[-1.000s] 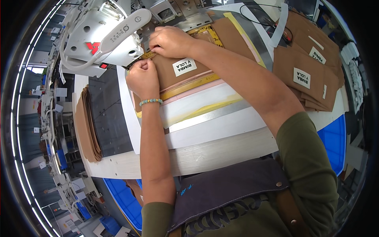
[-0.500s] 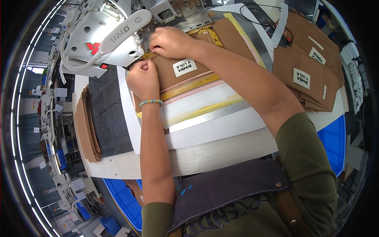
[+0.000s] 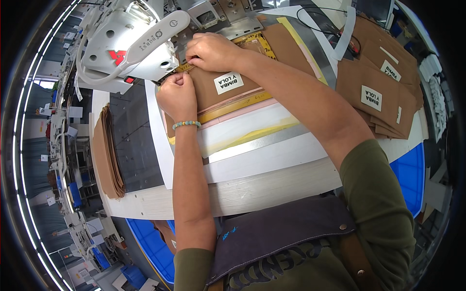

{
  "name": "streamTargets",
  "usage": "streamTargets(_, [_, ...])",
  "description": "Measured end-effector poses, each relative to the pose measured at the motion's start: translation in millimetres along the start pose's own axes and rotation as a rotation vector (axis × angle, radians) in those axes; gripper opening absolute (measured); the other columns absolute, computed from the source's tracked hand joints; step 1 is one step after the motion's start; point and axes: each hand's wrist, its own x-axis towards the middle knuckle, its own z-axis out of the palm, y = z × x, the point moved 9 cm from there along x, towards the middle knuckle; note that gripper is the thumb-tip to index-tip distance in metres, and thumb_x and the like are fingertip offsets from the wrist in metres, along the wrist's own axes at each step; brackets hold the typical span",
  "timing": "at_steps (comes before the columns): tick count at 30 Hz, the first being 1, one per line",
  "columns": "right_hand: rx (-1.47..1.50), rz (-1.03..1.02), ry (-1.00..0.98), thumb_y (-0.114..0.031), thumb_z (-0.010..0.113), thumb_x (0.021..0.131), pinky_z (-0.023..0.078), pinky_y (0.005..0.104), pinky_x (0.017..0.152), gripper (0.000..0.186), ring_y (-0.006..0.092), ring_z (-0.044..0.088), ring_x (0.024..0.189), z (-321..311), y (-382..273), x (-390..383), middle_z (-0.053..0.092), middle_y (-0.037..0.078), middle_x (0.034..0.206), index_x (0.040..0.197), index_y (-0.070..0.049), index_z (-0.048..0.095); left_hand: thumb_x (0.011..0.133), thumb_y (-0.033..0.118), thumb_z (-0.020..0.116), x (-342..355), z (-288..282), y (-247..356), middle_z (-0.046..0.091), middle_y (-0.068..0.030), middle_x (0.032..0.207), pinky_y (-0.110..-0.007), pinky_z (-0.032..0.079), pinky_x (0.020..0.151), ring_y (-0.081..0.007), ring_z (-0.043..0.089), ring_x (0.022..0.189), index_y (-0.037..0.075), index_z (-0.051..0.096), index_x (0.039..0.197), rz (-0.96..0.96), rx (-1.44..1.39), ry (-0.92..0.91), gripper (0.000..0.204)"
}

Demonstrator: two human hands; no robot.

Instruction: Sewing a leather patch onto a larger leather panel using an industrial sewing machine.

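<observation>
A brown fabric panel [image 3: 206, 93] with a white printed label [image 3: 228, 83] lies in a template with yellow-marked edge strips [image 3: 245, 101], beside the head of a white sewing machine [image 3: 128, 46]. My left hand [image 3: 177, 93], a beaded bracelet at its wrist, is closed at the panel's left edge near the machine. Across the panel reaches my right arm, and my right hand [image 3: 212, 52] is closed with its fingertips bent down at the panel's far left part. Both hands' fingertips are close together; whatever is pinched there is too small or hidden to make out.
Stacked brown pieces with white labels [image 3: 383, 92] lie to the right. Another brown stack [image 3: 108, 153] stands at the table's left end. Blue bins [image 3: 408, 174] sit below the table edge. A metal machine plate [image 3: 233, 19] and a black cable [image 3: 303, 22] are at the back.
Hardly anything differs. The whole view has shifted very slightly, while both hands keep their pose at the panel's edge near the machine.
</observation>
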Motion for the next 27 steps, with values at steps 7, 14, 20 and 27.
streamTargets(7, [0.024, -0.051, -0.022, -0.020, 0.072, 0.087, 0.049, 0.0386, 0.091, 0.012, 0.0230, 0.062, 0.100, 2.5, -6.4, -0.7, 0.071, 0.001, 0.097, 0.092, -0.010, 0.076, 0.082, 0.024, 0.074, 0.3, 1.2, 0.5, 0.076, -0.0102, 0.076, -0.034, 0.057, 0.067, -0.0231, 0.074, 0.067, 0.007, 0.082, 0.088, -0.002, -0.008, -0.015, 0.019])
streamTargets(14, [0.122, -0.027, -0.110, -0.022, 0.068, 0.090, 0.042, 0.0432, 0.101, 0.016, 0.0230, 0.060, 0.110, 18.3, -9.9, 0.3, 0.073, -0.001, 0.103, 0.099, -0.016, 0.079, 0.083, 0.025, 0.075, 0.2, 0.7, 0.6, 0.076, -0.0108, 0.076, -0.035, 0.057, 0.068, -0.0241, 0.074, 0.068, 0.007, 0.082, 0.089, -0.009, -0.022, 0.001, 0.020])
streamTargets(20, [0.140, -0.001, -0.118, -0.022, 0.067, 0.090, 0.043, 0.0436, 0.101, 0.016, 0.0240, 0.060, 0.109, 15.7, -4.3, 1.2, 0.073, 0.000, 0.105, 0.101, -0.016, 0.078, 0.086, 0.013, 0.075, -5.3, 4.1, -1.4, 0.076, -0.0096, 0.077, -0.029, 0.054, 0.065, -0.0164, 0.071, 0.068, 0.001, 0.079, 0.089, -0.010, -0.248, -0.073, 0.013])
streamTargets(27, [0.372, -0.046, -0.112, -0.011, 0.073, 0.084, 0.051, 0.0384, 0.090, 0.014, 0.0260, 0.062, 0.102, -1.2, -0.7, 3.4, 0.072, 0.003, 0.099, 0.097, -0.008, 0.077, 0.095, 0.011, 0.072, -7.9, 24.8, -21.3, 0.076, -0.0074, 0.083, -0.021, 0.049, 0.064, -0.0080, 0.067, 0.073, -0.006, 0.075, 0.099, -0.208, -0.759, -0.233, 0.018])
